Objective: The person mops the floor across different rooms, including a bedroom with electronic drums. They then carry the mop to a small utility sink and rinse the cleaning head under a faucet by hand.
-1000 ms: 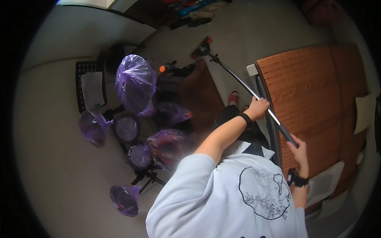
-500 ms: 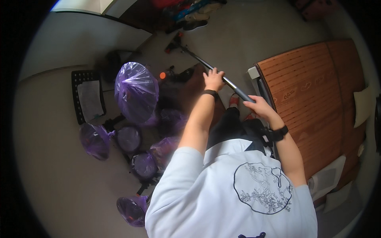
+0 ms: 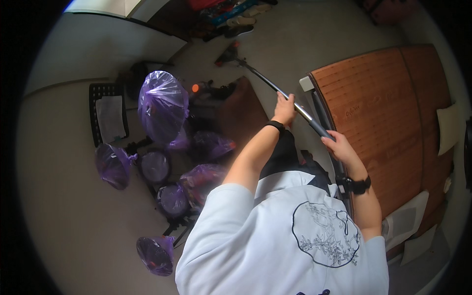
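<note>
Floor work, we judge: our left hand and right hand have fingers wrapped around the long-handled floor cleaner, its head far left of the bed. Next move calls for clearing the bed's edge and left-side purple-bagged drums; room lies far, along the floor.

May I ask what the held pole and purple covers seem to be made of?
Pole: probably smooth, polished metal, given its silvery streak; its dull, dark grip could be plastic or rubber. Purple covers: seemingly thin plastic film, being glossy, crinkled and translucent.
</note>
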Motion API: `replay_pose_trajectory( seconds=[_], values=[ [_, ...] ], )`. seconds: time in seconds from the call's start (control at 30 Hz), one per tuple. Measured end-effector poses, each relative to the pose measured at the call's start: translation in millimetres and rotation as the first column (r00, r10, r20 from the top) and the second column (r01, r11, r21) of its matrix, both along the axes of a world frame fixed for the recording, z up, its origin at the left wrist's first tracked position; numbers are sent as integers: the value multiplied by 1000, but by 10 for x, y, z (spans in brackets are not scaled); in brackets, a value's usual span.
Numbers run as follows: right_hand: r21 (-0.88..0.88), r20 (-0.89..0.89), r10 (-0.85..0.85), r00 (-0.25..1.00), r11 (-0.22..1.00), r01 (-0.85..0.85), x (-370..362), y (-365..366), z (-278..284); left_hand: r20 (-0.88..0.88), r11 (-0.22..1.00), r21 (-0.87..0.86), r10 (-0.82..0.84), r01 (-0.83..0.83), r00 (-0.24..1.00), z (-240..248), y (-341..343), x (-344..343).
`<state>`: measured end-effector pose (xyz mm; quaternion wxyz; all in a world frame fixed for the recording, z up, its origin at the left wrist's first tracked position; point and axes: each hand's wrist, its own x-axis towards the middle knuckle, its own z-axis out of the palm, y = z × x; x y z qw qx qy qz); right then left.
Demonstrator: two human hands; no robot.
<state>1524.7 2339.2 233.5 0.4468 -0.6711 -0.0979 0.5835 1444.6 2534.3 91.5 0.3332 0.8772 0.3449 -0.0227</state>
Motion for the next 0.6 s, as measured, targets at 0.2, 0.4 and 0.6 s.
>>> replay_pose_trajectory(
  seconds=[0.2, 0.4, 0.6],
  values=[
    [-157, -12, -108, 994, 982, 105, -364, -1211, 359, 38, 977, 47, -209, 207, 977, -24, -1182, -167],
    [-260, -81, -217, 973, 947, 190, -958, -2451, 496, 54, 913, -16, -407, 409, 912, 299, -2327, -548],
    [-219, 2, -168, 986, 962, 165, -1254, -2896, 550, 48, 883, 1, -468, 469, 882, 420, -2773, -773]
  ],
)
